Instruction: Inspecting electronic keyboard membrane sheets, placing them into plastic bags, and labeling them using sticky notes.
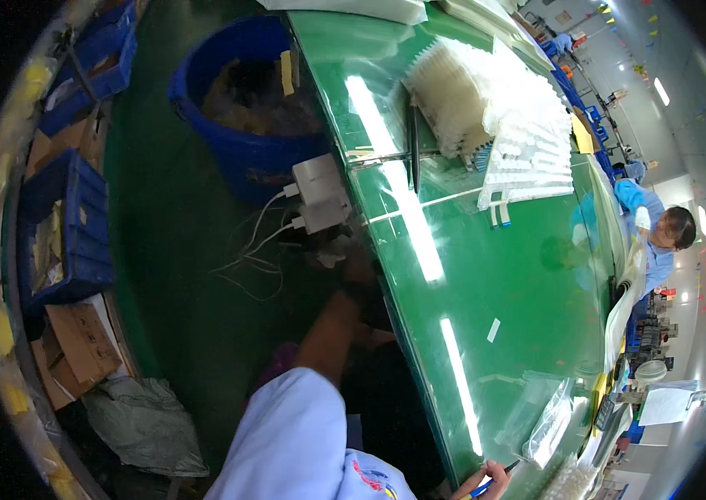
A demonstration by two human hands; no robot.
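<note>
My left arm reaches down past the green table's (486,267) near edge. My left hand (358,265) is in shadow below the white power adapters (321,196) and their white cables (263,247); its fingers cannot be made out. At the lower edge my right hand (486,482) is closed on a slim blue pen-like tool (478,490) with a dark tip. Just beyond that tip lies a clear plastic bag (549,427) on the tabletop. A small white strip (493,330) lies flat farther up the table.
A stack of white ridged plastic trays (528,125) stands at the table's far part, with small white-and-blue strips (499,214) beside it. A blue bin (228,142) holds plastic waste. Blue crates (78,225) and a cardboard box (84,340) line the left. A co-worker (659,242) is across the table.
</note>
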